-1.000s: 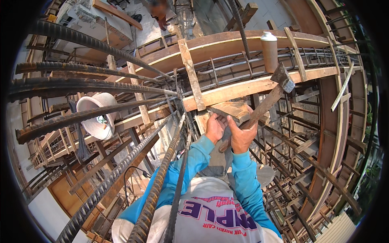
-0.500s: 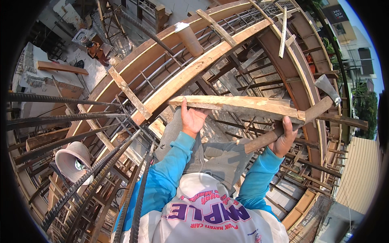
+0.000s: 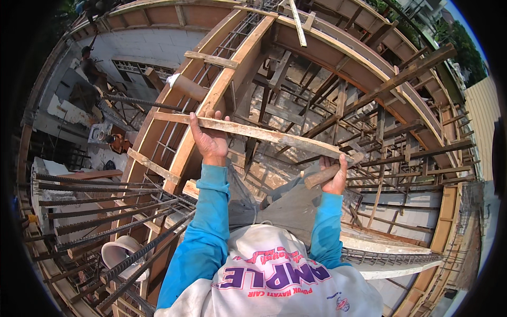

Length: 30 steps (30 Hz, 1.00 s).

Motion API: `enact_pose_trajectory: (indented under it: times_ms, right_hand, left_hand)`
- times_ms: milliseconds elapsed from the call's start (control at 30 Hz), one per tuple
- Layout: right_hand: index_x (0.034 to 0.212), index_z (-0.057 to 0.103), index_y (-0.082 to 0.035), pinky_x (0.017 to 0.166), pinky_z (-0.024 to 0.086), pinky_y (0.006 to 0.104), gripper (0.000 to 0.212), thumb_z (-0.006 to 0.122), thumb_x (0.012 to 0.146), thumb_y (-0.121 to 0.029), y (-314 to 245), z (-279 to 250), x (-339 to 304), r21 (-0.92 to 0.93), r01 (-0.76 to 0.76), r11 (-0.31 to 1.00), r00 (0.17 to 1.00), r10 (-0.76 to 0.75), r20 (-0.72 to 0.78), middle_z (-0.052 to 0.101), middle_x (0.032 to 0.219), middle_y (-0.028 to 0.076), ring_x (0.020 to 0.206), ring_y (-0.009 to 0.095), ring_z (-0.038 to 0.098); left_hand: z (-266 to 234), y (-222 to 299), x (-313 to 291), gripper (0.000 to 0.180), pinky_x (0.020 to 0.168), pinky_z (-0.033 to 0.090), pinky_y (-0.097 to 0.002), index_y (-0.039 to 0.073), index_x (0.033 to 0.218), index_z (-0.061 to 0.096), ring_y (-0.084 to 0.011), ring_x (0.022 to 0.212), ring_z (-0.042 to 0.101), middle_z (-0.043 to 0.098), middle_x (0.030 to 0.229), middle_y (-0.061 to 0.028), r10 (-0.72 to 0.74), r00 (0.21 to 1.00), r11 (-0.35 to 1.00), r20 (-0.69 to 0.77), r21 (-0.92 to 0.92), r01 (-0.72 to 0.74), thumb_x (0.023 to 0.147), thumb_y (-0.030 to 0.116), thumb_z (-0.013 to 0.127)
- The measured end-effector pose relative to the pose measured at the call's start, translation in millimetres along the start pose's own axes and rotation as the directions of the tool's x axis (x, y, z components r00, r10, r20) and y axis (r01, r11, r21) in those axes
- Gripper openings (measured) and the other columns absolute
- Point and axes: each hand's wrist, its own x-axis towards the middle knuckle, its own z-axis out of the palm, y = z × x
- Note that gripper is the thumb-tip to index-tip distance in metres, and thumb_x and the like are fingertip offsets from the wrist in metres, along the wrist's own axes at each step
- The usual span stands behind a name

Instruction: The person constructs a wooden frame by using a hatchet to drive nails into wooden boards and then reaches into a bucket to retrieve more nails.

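left hand [image 3: 210, 141] gripping plank [image 3: 253, 132] near its left end | right hand [image 3: 334, 177] clutching hammer handle [image 3: 322, 176], propping plank's right end | plank held above the formwork [image 3: 222, 90] | likely stiff, light, splintery; holding both ends is steadying it

A second ago both hands were bunched together low over a block of wood, the hammer angled up between them. Now they are spread apart and raised: the left hand [image 3: 210, 141] clasps the near end of a long wooden slat [image 3: 253, 132] that lies across the view, and the right hand [image 3: 334, 177] (its grip closed around a wooden handle [image 3: 323, 176]) sits under the slat's far end. The white hard hat [image 3: 120, 252] has slid down, well below the left grip.
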Motion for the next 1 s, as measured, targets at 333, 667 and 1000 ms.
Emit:
enact_pose_trajectory:
  times_ms: [333, 667, 1000]
  right_hand:
    - [0.099, 0.055, -0.002, 0.054, 0.053, 0.0345, 0.041, 0.07, 0.081, -0.036, 71, -36, -8, -0.318, -0.454, 0.833, 0.889, 0.445, -0.102, 0.064, 0.086, 0.012, 0.069, 0.021, 0.063]
    - [0.09, 0.055, -0.004, 0.042, 0.044, 0.0292, 0.027, 0.066, 0.085, -0.028, 86, -52, -74, -0.789, -0.3, 0.535, 0.791, 0.602, 0.107, 0.056, 0.07, 0.005, 0.05, 0.014, 0.052]
    - [0.096, 0.056, -0.001, 0.063, 0.046, 0.0368, 0.039, 0.062, 0.085, -0.037, 114, 17, -82, -0.888, 0.213, 0.407, 0.867, 0.339, 0.364, 0.059, 0.072, 0.012, 0.066, 0.021, 0.058]
  left_hand:
    - [101, 72, -25, 0.054, 0.059, 0.047, -0.0261, 0.012, 0.091, 0.045, -0.0104, 0.064, 0.051, 0.046, 0.073, 0.0013, 0.5, 0.761, 0.796, 0.413, 0.127, -0.592, 0.073, 0.058, 0.067]
    - [107, 36, -18, 0.058, 0.066, 0.043, -0.0253, 0.007, 0.1, 0.044, -0.0121, 0.071, 0.048, 0.045, 0.08, -0.0028, 0.525, 0.519, 0.557, 0.675, 0.189, -0.808, 0.074, 0.052, 0.069]
    - [131, 78, 12, 0.055, 0.072, 0.043, -0.03, 0.004, 0.107, 0.045, -0.0139, 0.076, 0.047, 0.046, 0.082, -0.0038, 0.467, 0.346, 0.481, 0.814, 0.095, -0.871, 0.072, 0.035, 0.073]
